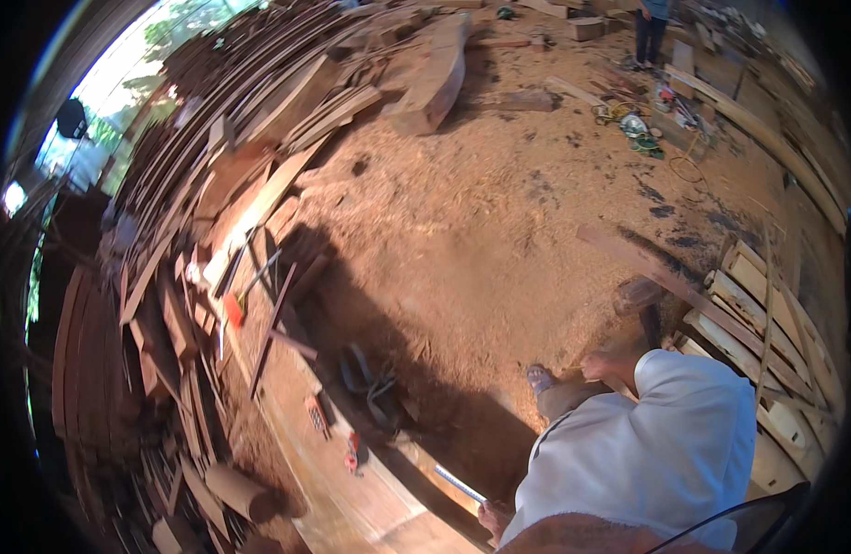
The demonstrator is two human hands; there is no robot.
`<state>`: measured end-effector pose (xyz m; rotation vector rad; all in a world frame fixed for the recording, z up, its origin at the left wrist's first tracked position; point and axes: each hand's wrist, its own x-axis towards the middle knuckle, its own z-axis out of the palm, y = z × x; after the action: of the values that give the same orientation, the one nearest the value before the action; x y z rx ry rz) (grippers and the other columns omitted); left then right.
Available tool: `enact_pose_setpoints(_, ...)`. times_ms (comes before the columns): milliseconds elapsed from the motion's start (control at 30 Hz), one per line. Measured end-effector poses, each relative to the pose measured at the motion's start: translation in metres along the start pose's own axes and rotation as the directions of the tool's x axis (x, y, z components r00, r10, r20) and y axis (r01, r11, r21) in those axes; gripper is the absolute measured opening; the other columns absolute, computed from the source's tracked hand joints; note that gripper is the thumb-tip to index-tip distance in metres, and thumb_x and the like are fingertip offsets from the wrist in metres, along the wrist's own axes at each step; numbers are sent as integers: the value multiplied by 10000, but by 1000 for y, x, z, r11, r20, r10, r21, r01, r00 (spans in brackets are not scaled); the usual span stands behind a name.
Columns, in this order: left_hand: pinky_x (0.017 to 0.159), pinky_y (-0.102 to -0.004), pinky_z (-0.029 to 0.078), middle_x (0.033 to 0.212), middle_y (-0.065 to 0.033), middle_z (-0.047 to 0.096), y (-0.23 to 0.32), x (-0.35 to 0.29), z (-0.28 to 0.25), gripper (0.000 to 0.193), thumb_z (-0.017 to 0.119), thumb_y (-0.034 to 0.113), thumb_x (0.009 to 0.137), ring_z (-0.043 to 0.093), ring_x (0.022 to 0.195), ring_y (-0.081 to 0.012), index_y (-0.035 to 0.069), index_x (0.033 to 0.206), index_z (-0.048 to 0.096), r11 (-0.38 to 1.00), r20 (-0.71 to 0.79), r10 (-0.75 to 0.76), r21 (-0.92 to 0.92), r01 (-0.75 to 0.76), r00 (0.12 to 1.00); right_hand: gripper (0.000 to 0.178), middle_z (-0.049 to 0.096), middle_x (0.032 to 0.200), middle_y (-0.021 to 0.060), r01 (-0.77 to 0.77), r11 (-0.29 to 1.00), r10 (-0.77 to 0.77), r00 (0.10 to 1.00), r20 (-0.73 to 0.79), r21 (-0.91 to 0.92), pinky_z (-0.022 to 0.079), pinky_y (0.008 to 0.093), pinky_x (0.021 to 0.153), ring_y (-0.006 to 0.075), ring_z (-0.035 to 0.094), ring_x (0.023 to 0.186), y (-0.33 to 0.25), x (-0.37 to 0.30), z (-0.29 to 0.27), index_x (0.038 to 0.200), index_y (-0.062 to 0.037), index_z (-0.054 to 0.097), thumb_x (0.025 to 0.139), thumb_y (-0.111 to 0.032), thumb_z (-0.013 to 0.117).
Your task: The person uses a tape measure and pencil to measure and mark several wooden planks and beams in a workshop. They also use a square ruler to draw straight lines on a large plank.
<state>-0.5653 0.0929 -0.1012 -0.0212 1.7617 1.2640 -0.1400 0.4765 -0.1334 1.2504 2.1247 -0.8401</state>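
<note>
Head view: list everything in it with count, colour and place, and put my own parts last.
Stacked boards: many, brown, left and upper left
Thick timber: one, brown, top centre
Slabs: several, pale, right side
Ground: one, reddish brown, centre
Power tool: one, green and white, upper right
Cord: one, yellowish, below the power tool
Distant person: one, blue top, top right
Long timber: one, light brown, lower left
Small tool: one, red, on the long timber
Strip: one, silver, bottom centre
Shirt: one, white, lower right
Left hand: one, bare, holding the strip
Right hand: one, bare, right of centre; grip unclear
</note>
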Motion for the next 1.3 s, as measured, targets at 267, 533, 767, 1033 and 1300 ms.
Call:
enact_pose_setpoints(267, 617, -338, 490, 744, -95, 661, 176, 93, 162, 304, 602, 303, 1013, 615, 660, -188, 4, 963, 618, 960, 219, 188, 165, -226, 957, 411, 748, 987, 230, -138, 855, 333, 884, -327, 499, 563, 526, 835, 420, 730, 943, 22, 62, -127, 1076, -109, 778, 927, -447, 599)
enact_pose_setpoints(533, 585, -344, 499, 734, -100, 658, 249, 204, 186, 263, 607, 269, 990, 606, 623, -193, 14, 926, 612, 939, 74, 125, 312, -142, 989, 484, 741, 999, 247, -152, 821, 355, 891, -283, 551, 566, 520, 852, 406, 729, 931, -30, 162, -232, 1088, -73, 779, 925, -492, 599)
enact_pose_setpoints(767, 543, -343, 496, 721, -97, 645, 352, 325, 206, 223, 607, 236, 973, 587, 580, -193, 19, 919, 601, 893, 189, 96, 418, -169, 977, 503, 765, 983, 208, -287, 753, 512, 820, -254, 592, 565, 512, 811, 404, 739, 922, -58, 236, -272, 1047, -90, 797, 907, -544, 633)
enact_pose_setpoints(1033, 435, -327, 445, 704, -105, 596, 478, 461, 304, 163, 565, 172, 942, 533, 492, -190, 14, 900, 573, 959, 68, -33, 282, 13, 997, 518, 765, 965, 205, -51, 682, 408, 855, -321, 729, 554, 509, 796, 402, 733, 884, -21, 331, -347, 987, -74, 781, 867, -565, 670)
enact_pose_setpoints(1300, 589, -342, 469, 828, -94, 634, 507, 512, 447, 200, 599, 195, 965, 591, 673, -196, -2, 981, 624, 891, 233, 29, 436, -131, 972, 452, 750, 908, 235, -185, 622, 564, 780, -272, 761, 552, 517, 779, 405, 738, 886, 87, 439, -454, 934, -36, 777, 867, -476, 694)
